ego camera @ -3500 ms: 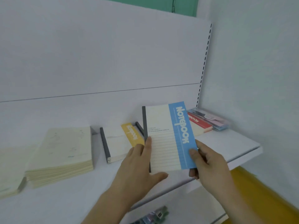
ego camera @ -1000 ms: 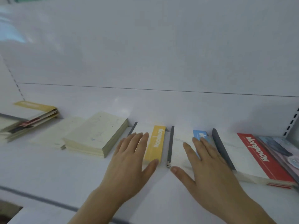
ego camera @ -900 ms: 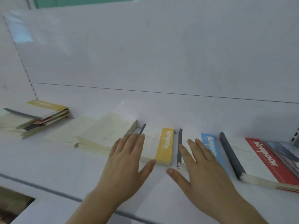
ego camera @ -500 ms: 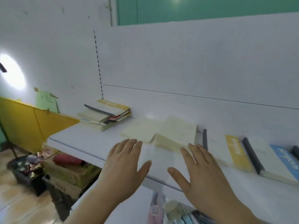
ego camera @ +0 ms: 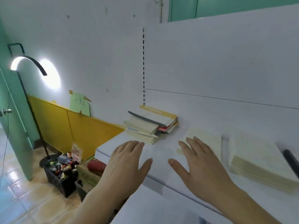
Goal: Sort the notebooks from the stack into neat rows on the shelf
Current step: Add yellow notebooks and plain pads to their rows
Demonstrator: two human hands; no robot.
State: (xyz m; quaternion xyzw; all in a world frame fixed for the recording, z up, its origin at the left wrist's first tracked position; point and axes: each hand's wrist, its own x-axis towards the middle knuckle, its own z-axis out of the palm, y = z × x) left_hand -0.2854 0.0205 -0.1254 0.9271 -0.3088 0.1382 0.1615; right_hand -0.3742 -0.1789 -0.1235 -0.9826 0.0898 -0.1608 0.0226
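White shelf (ego camera: pixel 161 151) bears a notebook stack (ego camera: pixel 150 125); both hands spread, empty.

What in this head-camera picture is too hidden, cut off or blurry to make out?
- Messy stack: lower covers hidden under the yellow-striped top notebook.
- Dark-spined notebook: cut off by the right edge.
- Green wall note: handwriting too small to read.
- Cream pile: cover markings blurred.
- Left hand, right hand: whether they touch the shelf is unclear.
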